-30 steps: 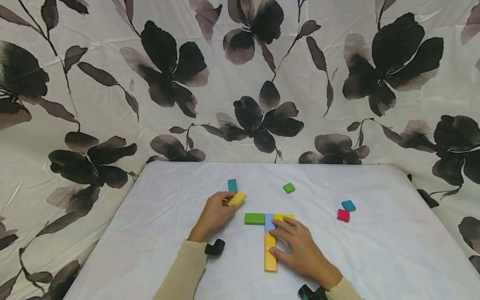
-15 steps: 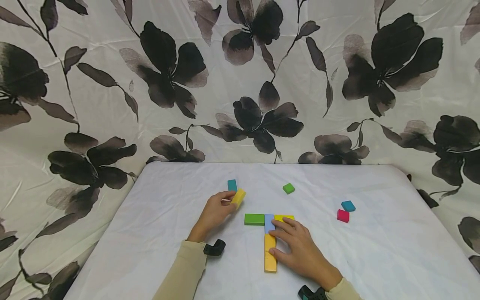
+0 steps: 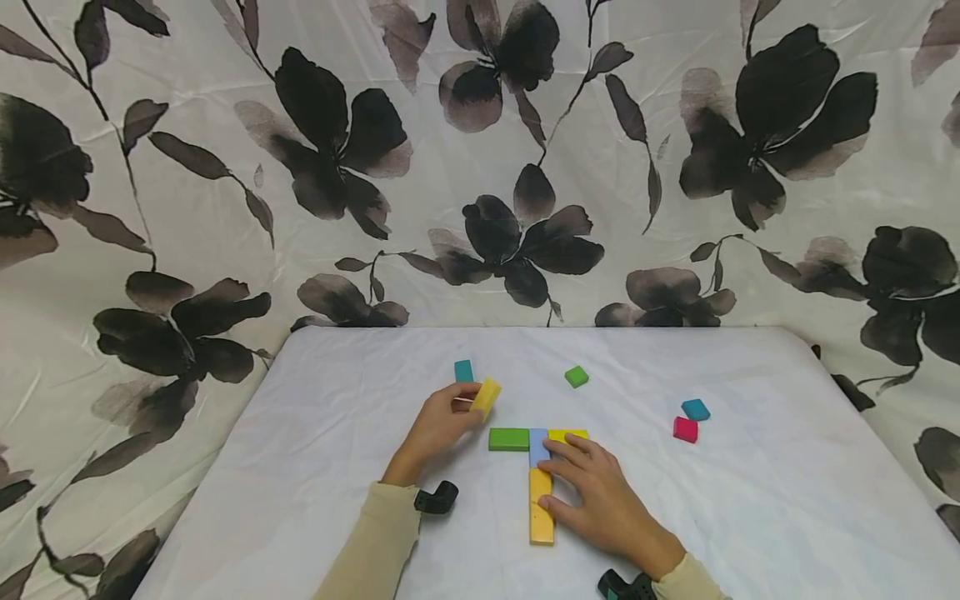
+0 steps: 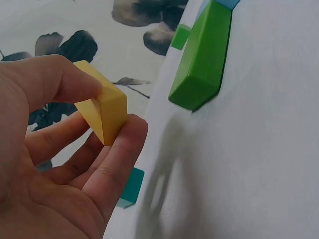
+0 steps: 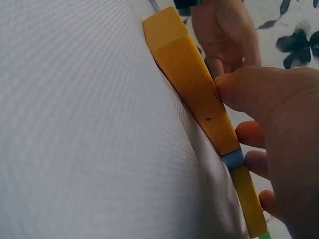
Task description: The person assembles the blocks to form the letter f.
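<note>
My left hand (image 3: 441, 425) pinches a yellow block (image 3: 486, 398) between thumb and fingertips, raised over the table and tilted. In the left wrist view the thumb lies across the top of this yellow block (image 4: 113, 112). My right hand (image 3: 603, 500) rests beside a T-shaped row of blocks, its fingers loosely spread and touching them. That row has a green block (image 3: 509, 440) on the left, a light blue block (image 3: 537, 447) in the middle and a flat yellow block (image 3: 558, 435) on the right, partly under the fingers. An orange block (image 3: 541, 521) forms the stem towards me.
A teal block (image 3: 463, 370) lies just beyond my left hand. Farther back is a small green block (image 3: 577, 377). On the right a blue block (image 3: 696, 409) lies close to a red block (image 3: 686, 430). A floral cloth (image 3: 420, 208) hangs behind the white table (image 3: 300, 517).
My left hand has shifted slightly to the right, and the yellow block in it has turned to a steeper angle. The right hand and the row of blocks stay in place.
</note>
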The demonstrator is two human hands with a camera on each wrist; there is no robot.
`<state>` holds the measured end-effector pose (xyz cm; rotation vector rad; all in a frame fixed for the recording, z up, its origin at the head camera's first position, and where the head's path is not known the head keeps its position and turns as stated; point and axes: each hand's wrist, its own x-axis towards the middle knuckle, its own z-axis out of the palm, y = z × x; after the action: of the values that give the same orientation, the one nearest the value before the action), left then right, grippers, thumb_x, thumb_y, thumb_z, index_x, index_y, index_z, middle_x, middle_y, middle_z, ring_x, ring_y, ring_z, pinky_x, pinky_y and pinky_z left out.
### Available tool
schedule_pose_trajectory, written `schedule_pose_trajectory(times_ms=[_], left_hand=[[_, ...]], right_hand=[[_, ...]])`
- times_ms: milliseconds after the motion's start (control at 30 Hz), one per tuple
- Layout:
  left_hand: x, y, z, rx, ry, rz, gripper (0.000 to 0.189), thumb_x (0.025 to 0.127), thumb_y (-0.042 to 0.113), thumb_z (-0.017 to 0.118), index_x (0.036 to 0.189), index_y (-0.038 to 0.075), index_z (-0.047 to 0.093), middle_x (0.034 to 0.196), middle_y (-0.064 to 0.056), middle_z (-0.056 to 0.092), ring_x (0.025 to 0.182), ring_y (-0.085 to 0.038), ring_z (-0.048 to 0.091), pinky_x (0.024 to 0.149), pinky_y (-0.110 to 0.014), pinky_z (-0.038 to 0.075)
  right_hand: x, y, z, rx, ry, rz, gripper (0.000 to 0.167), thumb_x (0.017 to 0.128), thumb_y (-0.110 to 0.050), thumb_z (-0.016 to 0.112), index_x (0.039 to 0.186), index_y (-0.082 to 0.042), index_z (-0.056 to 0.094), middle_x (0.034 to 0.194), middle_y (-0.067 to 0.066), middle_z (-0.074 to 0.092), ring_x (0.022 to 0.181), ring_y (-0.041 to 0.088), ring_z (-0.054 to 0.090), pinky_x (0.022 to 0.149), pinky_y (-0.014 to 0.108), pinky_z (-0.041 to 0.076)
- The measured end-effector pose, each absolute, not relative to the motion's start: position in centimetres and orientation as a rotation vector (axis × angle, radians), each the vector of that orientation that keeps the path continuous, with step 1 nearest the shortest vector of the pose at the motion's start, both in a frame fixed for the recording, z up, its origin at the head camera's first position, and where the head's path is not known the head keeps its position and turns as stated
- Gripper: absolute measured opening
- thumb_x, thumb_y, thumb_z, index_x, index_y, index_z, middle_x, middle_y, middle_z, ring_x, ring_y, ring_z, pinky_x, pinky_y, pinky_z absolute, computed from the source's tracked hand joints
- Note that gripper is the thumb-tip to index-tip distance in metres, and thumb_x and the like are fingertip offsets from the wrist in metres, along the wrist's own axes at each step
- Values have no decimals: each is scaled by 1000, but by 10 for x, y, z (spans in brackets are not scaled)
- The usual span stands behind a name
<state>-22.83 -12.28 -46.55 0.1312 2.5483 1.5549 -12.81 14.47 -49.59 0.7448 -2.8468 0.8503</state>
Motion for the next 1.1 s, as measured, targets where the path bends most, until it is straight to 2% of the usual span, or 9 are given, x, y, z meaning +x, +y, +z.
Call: schedule_pose_trajectory(times_ms=[300, 433, 633, 900, 1100], left_hand=[[-232, -111, -467, 119, 2507, 1561, 44, 89, 14, 73, 131, 12, 61, 120, -2, 65, 109, -20, 62, 91, -37, 53], [-236, -109, -465, 127, 2514, 1564, 51, 88, 13, 74, 136, 14, 56, 120, -3, 63, 108, -20, 62, 92, -39, 52], [-239, -108, -464, 155, 2535, 1540, 67, 88, 13, 75, 148, 25, 50, 120, -6, 61, 107, -22, 60, 92, -42, 50], [-242, -104, -467, 254, 2559, 1477, 70, 90, 15, 73, 148, 41, 47, 125, -7, 59, 109, -24, 58, 93, -44, 49], [-243, -97, -465, 284, 2530, 1453, 63, 89, 16, 71, 143, 40, 53, 125, -6, 59, 107, -24, 59, 90, -42, 50]], right_hand=[[-129, 143, -498, 739, -2867, 863, 45, 92, -53, 68, 130, -28, 68, 151, -8, 48, 142, 26, 34, 109, 60, 29], [-128, 143, -497, 730, -2877, 860, 45, 92, -52, 69, 130, -28, 68, 151, -9, 47, 142, 27, 34, 109, 60, 29], [-129, 143, -496, 726, -2882, 841, 45, 91, -52, 69, 130, -29, 68, 151, -9, 47, 142, 26, 34, 108, 59, 30], [-129, 143, -495, 713, -2882, 848, 44, 91, -49, 71, 129, -29, 69, 150, -9, 48, 141, 27, 35, 108, 61, 29], [-129, 144, -493, 718, -2874, 859, 43, 90, -46, 72, 129, -28, 69, 150, -8, 48, 141, 27, 35, 108, 61, 29]])
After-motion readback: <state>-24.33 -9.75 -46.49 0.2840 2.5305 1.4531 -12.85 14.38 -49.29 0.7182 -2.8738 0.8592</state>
